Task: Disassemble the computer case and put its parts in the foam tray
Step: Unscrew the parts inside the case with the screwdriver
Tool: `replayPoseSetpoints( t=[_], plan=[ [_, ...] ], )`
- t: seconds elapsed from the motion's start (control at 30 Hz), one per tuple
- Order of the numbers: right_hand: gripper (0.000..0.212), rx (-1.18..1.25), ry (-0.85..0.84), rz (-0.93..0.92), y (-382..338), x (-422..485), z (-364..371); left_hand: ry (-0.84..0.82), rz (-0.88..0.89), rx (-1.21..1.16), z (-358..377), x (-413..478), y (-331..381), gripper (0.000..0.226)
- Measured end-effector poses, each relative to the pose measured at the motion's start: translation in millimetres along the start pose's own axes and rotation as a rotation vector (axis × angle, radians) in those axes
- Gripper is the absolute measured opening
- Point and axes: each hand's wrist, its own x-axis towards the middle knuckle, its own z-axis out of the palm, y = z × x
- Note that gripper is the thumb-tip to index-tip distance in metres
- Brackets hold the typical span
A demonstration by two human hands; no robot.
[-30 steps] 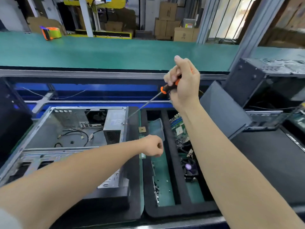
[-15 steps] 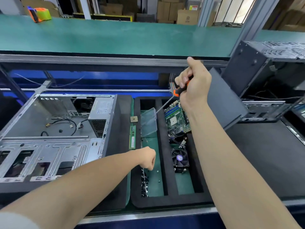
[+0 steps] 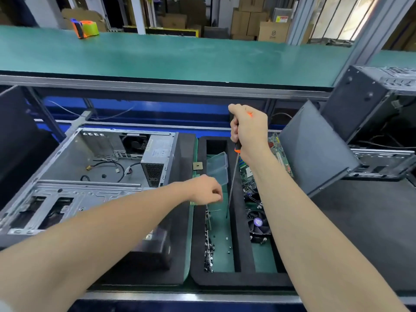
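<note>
Just above the foam tray (image 3: 238, 280), grip of right hand (image 3: 248, 129) clamps the upright screwdriver (image 3: 232, 183); grip of left hand (image 3: 206, 191) unclear

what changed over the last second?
Right hand swung the screwdriver from the power supply in the case over to the foam tray; its tip now points down into the screw compartment. Left hand stays curled over that compartment. Case and tray parts unmoved.

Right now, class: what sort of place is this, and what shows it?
Probably a factory disassembly line: a green bench, an opened computer case beside a foam tray of parts, and stacked cardboard boxes behind.
</note>
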Motion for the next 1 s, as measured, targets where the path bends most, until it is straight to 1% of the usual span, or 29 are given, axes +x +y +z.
replayPoseSetpoints(
  t=[0.07,0.17,0.27,0.33,0.43,0.5,0.57,0.6,0.67,0.73,0.8,0.87,0.93,1.0],
  plan=[
    [0.035,-0.121,-0.050,-0.025,-5.0,-2.9,21.1,0.110,0.004,-0.096,-28.4,-19.2,-10.3,0.026],
    [0.029,-0.277,-0.154,-0.073,-12.7,-11.2,61.0,0.240,-0.038,-0.240,-63.2,-55.0,-33.7,0.022],
    [0.031,-0.389,-0.222,-0.158,-20.9,-22.4,106.2,0.327,-0.072,-0.295,-85.4,-94.8,-66.1,0.018],
    [0.037,-0.436,-0.238,-0.292,-28.4,-31.7,138.1,0.373,-0.122,-0.318,-92.8,-120.5,-91.2,0.018],
    [0.047,-0.566,-0.303,-0.528,-39.4,-45.3,184.8,0.391,-0.205,-0.342,-95.0,-154.4,-131.2,0.017],
    [0.048,-0.686,-0.368,-0.610,-41.9,-50.9,213.0,0.390,-0.251,-0.318,-93.3,-174.3,-157.0,0.017],
    [0.047,-0.781,-0.428,-0.620,-38.2,-51.2,236.1,0.365,-0.294,-0.289,-91.5,-191.0,-182.0,0.019],
    [0.045,-0.824,-0.461,-0.618,-33.8,-50.0,245.2,0.326,-0.313,-0.272,-90.0,-197.8,-193.9,0.022],
    [0.041,-0.932,-0.551,-0.604,-20.1,-46.4,259.6,0.219,-0.342,-0.173,-84.8,-207.2,-214.1,0.033],
    [0.041,-1.075,-0.650,-0.580,-2.2,-45.1,271.4,0.182,-0.339,-0.056,-74.0,-209.3,-226.7,0.047],
    [0.041,-1.195,-0.730,-0.556,16.1,-45.6,282.0,0.239,-0.309,-0.050,-60.3,-205.5,-231.9,0.052],
    [0.042,-1.274,-0.777,-0.582,30.5,-48.6,291.6,0.307,-0.269,-0.066,-48.6,-200.4,-233.1,0.051],
    [0.042,-1.289,-0.799,-0.662,39.9,-54.3,300.0,0.369,-0.255,-0.120,-39.8,-195.6,-235.6,0.045],
    [0.043,-1.256,-0.802,-0.741,46.2,-62.1,306.3,0.450,-0.246,-0.238,-36.7,-193.8,-240.1,0.035]
  ],
)
